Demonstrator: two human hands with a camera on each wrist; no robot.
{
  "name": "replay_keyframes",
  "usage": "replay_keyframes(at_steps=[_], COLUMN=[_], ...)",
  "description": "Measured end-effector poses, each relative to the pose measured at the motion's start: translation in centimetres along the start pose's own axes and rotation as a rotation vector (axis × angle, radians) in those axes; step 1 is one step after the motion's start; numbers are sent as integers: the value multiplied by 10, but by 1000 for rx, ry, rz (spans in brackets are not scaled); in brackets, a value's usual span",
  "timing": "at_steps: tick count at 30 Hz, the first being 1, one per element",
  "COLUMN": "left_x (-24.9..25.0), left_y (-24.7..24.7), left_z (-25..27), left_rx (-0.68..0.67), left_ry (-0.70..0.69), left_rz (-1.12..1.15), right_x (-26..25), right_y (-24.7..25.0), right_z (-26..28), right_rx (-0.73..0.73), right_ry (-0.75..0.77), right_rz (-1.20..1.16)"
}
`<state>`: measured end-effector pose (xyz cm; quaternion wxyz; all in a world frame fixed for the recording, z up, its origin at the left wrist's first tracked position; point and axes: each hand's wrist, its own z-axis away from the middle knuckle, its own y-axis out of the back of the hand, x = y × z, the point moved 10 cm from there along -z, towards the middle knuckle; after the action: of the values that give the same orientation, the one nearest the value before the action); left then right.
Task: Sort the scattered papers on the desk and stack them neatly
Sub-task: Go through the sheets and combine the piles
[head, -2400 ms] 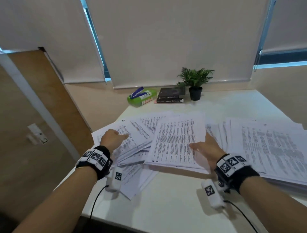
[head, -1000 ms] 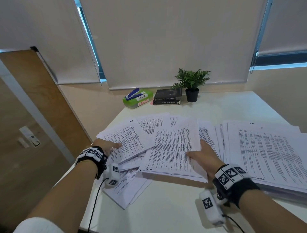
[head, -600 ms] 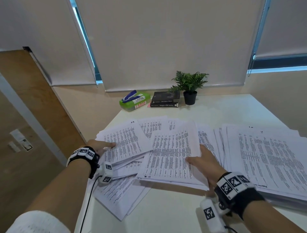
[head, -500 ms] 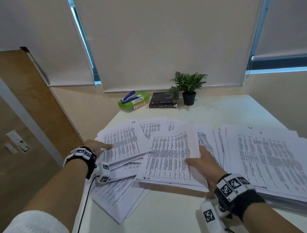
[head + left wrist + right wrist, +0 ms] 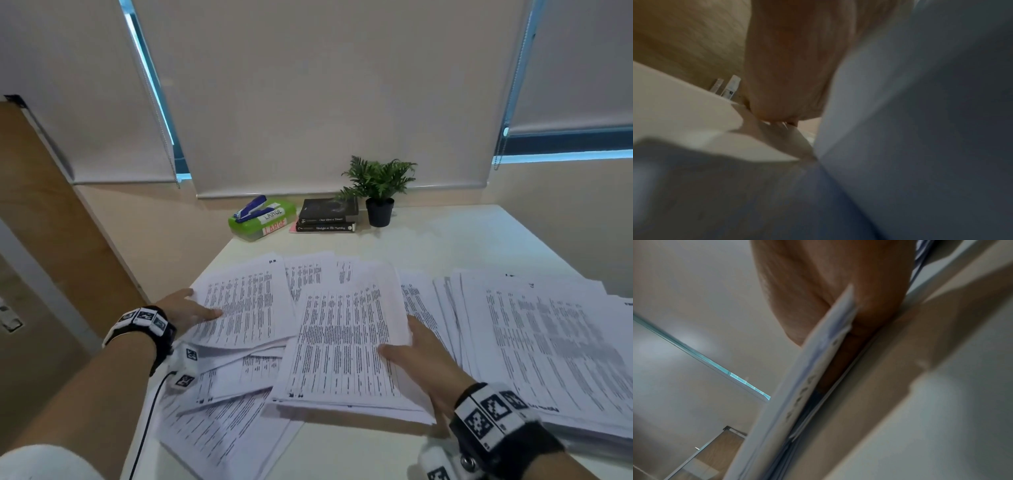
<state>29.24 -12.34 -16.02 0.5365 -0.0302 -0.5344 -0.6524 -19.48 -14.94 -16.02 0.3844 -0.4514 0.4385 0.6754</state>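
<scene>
Printed papers lie scattered over the white desk (image 5: 452,240). My left hand (image 5: 202,305) holds the left edge of the left sheaf (image 5: 246,301), thumb on top and fingers hidden behind the edge. My right hand (image 5: 400,346) pinches the right edge of the middle sheaf (image 5: 342,342). The right wrist view shows the thumb (image 5: 797,296) above that sheaf (image 5: 818,361) and the fingers (image 5: 869,318) beneath it. Loose sheets (image 5: 219,428) lie fanned under both sheaves. A thick spread stack (image 5: 548,342) lies to the right. The left wrist view is blurred, showing only hand and paper (image 5: 920,113).
At the back of the desk stand a green box (image 5: 262,221) with a blue stapler on it, two dark books (image 5: 327,216) and a small potted plant (image 5: 378,192). A wooden panel (image 5: 51,222) runs along the desk's left edge. Some sheets overhang the near left corner.
My left hand has slid from the top of the left sheaf to its left edge. My right hand has kept its hold on the middle sheaf. The head view has shifted slightly.
</scene>
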Motion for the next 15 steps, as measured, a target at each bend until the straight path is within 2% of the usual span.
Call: replay_keyframes(at_steps=[2, 4, 9, 11, 15], left_x=[-3, -3, 34, 65, 131], left_y=[1, -3, 18, 34, 56], left_z=[-22, -21, 11, 24, 63], left_rx=[-58, -102, -35, 29, 90], left_ry=[8, 32, 16, -70, -170], left_rz=[163, 94, -380, -580, -684], right_x=[1, 1, 2, 2, 2], right_y=[2, 2, 1, 1, 1], right_z=[-2, -1, -1, -1, -1], right_rx=[9, 16, 28, 17, 16], right_ry=[-6, -20, -25, -23, -11], right_rz=[10, 17, 36, 40, 47])
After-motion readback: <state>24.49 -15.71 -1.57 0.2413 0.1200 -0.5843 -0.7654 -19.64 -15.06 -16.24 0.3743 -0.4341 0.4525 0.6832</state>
